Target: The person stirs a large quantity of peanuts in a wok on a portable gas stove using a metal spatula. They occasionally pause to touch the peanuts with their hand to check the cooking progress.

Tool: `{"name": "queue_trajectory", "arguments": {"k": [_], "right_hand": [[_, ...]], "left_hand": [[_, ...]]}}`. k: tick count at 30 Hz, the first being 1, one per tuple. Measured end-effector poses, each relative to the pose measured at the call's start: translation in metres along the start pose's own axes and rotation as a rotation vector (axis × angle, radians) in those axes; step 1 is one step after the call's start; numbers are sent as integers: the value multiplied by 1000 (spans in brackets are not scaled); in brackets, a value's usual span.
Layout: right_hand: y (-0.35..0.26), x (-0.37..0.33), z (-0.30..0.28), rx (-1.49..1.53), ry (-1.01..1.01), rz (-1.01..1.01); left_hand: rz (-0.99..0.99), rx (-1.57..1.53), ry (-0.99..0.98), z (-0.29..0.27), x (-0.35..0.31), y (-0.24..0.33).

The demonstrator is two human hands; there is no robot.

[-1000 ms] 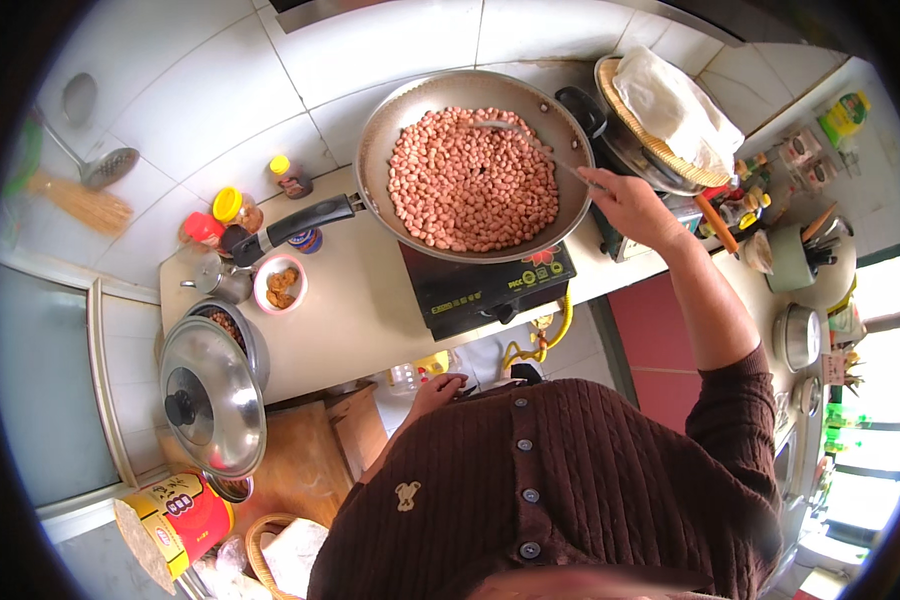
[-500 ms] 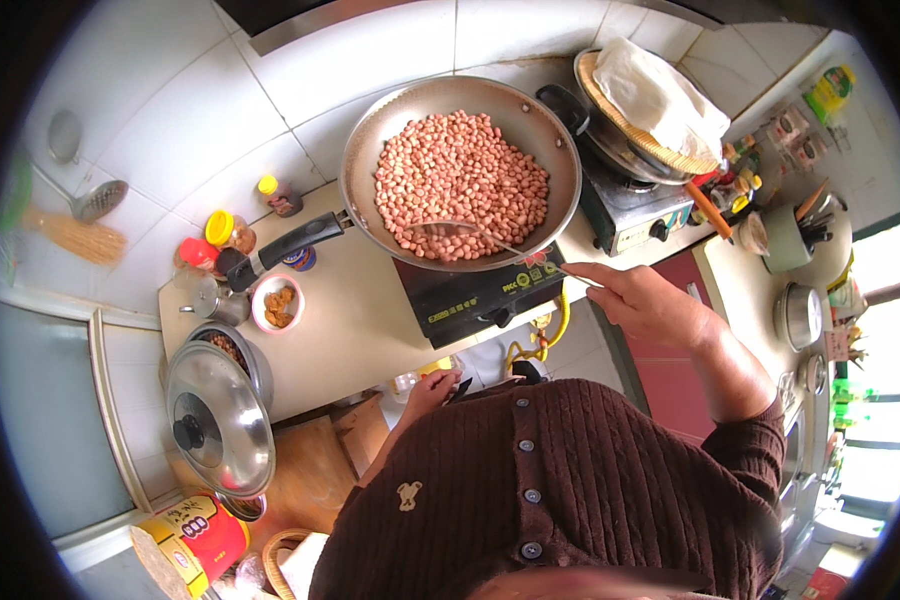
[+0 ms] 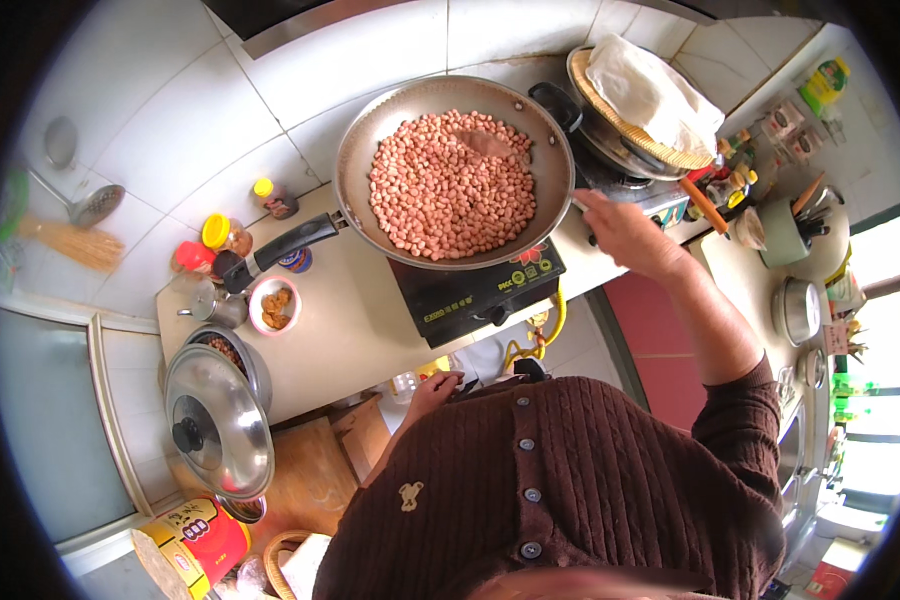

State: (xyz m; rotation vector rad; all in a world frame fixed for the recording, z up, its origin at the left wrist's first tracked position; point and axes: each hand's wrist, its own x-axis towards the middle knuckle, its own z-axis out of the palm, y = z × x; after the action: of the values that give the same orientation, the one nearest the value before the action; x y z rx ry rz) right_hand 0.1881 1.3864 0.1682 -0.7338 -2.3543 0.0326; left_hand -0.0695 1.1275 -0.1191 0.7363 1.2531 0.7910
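Note:
A wide wok [image 3: 355, 200] on the black cooktop [image 3: 450, 310] holds a heap of pinkish-brown peanuts [image 3: 440, 200]. My right hand [image 3: 625, 232] is at the wok's right rim, closed round the handle of a spatula. The spatula's blade [image 3: 485, 143] lies among the peanuts at the far side; most of its handle is hard to make out. Low in front of my body, my left hand [image 3: 436, 392] has curled fingers beside a dark object that I cannot identify. The wok's black handle [image 3: 290, 248] points left, untouched.
Left on the counter [image 3: 340, 345] stand a small bowl with brown pieces [image 3: 274, 306], a metal jug [image 3: 213, 303], lidded jars [image 3: 227, 234] and a pot under a steel lid [image 3: 220, 430]. A cloth-covered basket [image 3: 655, 95] sits on a pan over the right stove. A yellow hose [image 3: 560, 320] hangs below.
My right hand has moved away from me, up along the wok's right side. The spatula blade has gone from the near edge of the peanuts to the far side. My left hand stays low.

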Motion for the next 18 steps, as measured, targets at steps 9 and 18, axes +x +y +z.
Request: {"name": "queue_trajectory", "arguments": {"k": [9, 18], "right_hand": [[-54, -10, -22, 391, -661, 386], [12, 35, -17, 360, -656, 841]], "left_hand": [[-4, -18, 41, 4, 0, -1], [-12, 12, 80, 4, -2, -3]]}}
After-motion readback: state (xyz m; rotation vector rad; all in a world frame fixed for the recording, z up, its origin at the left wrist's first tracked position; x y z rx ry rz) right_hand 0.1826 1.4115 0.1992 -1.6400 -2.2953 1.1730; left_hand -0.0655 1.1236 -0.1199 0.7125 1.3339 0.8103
